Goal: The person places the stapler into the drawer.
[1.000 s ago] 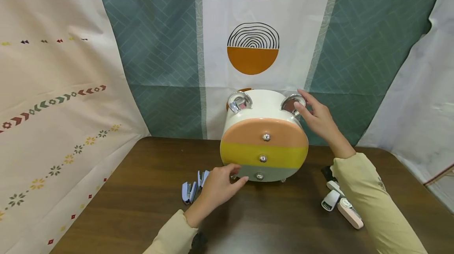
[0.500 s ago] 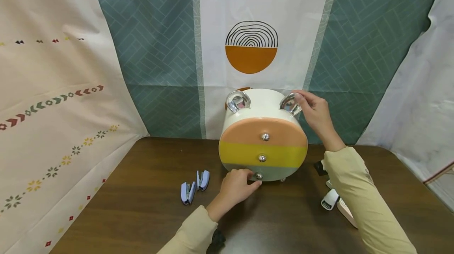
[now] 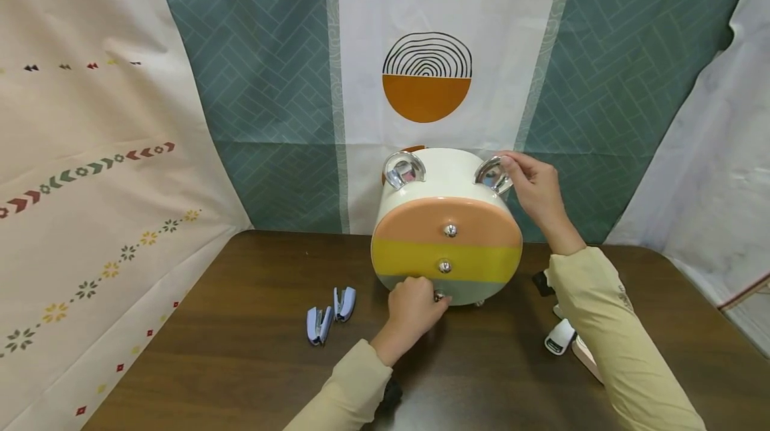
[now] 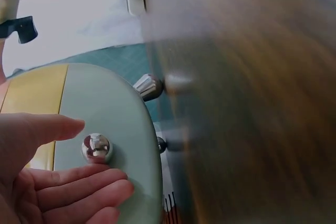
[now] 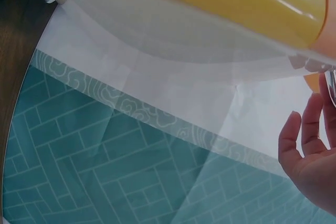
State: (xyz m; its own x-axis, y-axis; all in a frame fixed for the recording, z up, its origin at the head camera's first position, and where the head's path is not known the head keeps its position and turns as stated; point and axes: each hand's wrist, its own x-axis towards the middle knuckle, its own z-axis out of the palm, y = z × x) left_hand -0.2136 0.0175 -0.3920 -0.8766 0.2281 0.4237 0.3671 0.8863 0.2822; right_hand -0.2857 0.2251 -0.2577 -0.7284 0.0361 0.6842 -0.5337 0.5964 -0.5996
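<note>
A rounded white drawer box [image 3: 448, 174] stands on the table, its front striped orange, yellow and grey-green with a silver knob on each stripe. My left hand [image 3: 415, 311] is at the lowest knob [image 4: 97, 148]. In the left wrist view its thumb lies on one side of that knob, slightly apart from it, and the extended fingers lie along the other. My right hand [image 3: 538, 194] pinches the right silver ear-shaped piece [image 3: 493, 175] on the box's top between thumb and fingers. In the right wrist view its other fingers hang loosely bent; most of the silver piece is cut off.
Two lavender staplers [image 3: 327, 314] lie on the brown table [image 3: 252, 364] left of the box. Beside the right sleeve lie a white gadget [image 3: 560, 337] and a pale pink object [image 3: 586, 359], partly covered. A patterned curtain [image 3: 271, 83] hangs close behind.
My left hand has moved right and reached the lowest knob, uncovering the staplers. My right hand has closed its thumb and fingers on the right silver ear. The box's drawers look unmoved.
</note>
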